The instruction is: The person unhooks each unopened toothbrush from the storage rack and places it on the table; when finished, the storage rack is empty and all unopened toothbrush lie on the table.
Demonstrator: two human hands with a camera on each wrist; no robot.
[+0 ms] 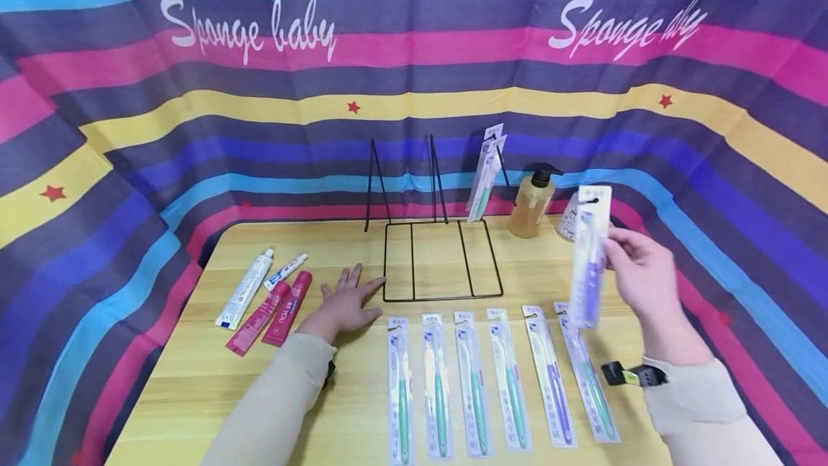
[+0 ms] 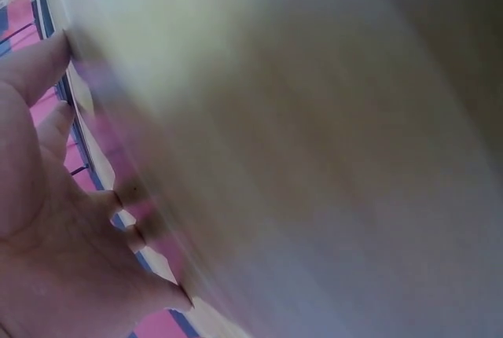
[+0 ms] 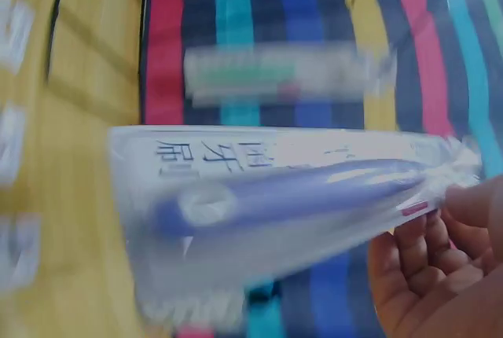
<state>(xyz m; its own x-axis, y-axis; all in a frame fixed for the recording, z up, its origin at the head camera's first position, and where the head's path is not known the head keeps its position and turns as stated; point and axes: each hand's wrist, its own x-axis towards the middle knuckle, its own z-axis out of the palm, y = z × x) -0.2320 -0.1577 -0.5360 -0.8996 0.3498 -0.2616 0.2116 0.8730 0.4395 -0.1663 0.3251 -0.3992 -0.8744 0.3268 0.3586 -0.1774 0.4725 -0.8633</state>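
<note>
My right hand point(image 1: 640, 272) pinches a packaged purple toothbrush point(image 1: 590, 257) by its edge and holds it upright above the right side of the table. In the right wrist view the clear pack point(image 3: 283, 204) shows large and slightly blurred, thumb and fingers at one end. My left hand point(image 1: 349, 304) rests on the table with its fingers spread, fingertips right at the left edge of a black wire rack point(image 1: 384, 265). Packaged toothbrushes with green handles point(image 1: 484, 171) hang at the rack's right prong. The left wrist view shows the left palm point(image 2: 55, 259) against the wooden tabletop.
Several packaged toothbrushes point(image 1: 477, 387) lie in a row along the front, mostly green, one purple. Toothpaste tubes point(image 1: 248, 288) and red tubes point(image 1: 287, 308) lie at the left. A pump bottle point(image 1: 532, 203) stands right of the rack, beside a partly hidden clear container point(image 1: 568, 220).
</note>
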